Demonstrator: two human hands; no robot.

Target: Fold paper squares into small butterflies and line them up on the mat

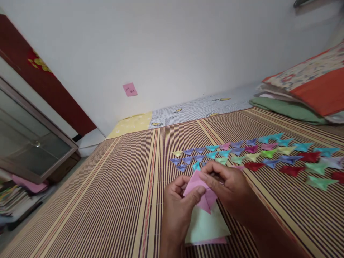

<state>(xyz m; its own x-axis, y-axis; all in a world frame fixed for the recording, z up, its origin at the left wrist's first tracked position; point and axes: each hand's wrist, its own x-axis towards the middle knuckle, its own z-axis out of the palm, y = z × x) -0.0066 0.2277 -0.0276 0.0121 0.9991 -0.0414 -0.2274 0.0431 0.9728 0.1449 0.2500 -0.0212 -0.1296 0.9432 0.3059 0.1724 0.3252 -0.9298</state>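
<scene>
A pink sheet of origami paper, folded into a kite-like shape with creases, is held up between both hands. My left hand pinches its left side, thumb on the front face. My right hand grips the upper right edge with thumb and fingers; some fingertips are behind the paper. Below it on the mat lies a pale green paper sheet, with a pink sheet showing under its near edge. Beyond my hands stand several rows of small folded paper figures in many colours.
A striped bamboo mat covers the bed. Folded bedding and a pillow lie at the back right. A pink note is on the white wall. At the left are a glass-panelled cabinet door and stacked books.
</scene>
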